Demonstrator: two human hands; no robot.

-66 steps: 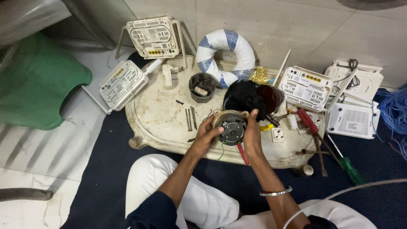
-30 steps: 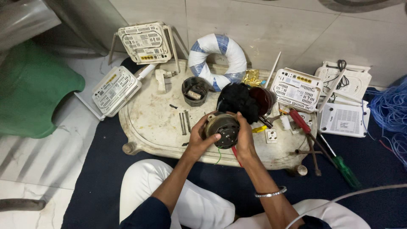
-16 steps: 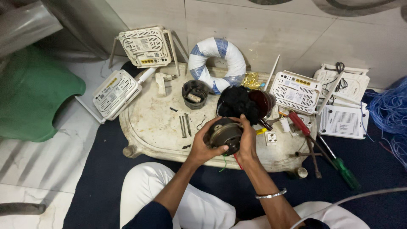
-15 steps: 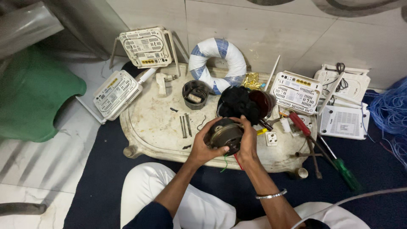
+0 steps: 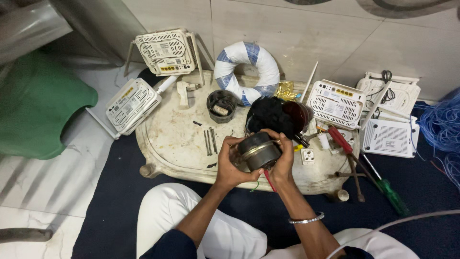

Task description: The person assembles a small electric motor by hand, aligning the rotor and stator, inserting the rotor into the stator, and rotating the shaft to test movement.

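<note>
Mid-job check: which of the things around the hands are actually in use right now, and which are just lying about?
In use:
- round metal motor, held by left hand and right hand

Lying about:
- white routers
- tape-wrapped ring
- small black cup
- loose long screws
- green-handled screwdriver
- red-handled tool

Green stool (image 5: pixel 38 110); blue-and-white striped ring (image 5: pixel 246 72); white routers (image 5: pixel 165 51).

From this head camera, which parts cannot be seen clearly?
- Near side of the round metal motor: covered by the left hand and right hand.
- Contents of the small dark cup: too small.
- Blue cable bundle: cut off by right edge.
- Red tool under the motor: mostly hidden by the right hand.
</note>
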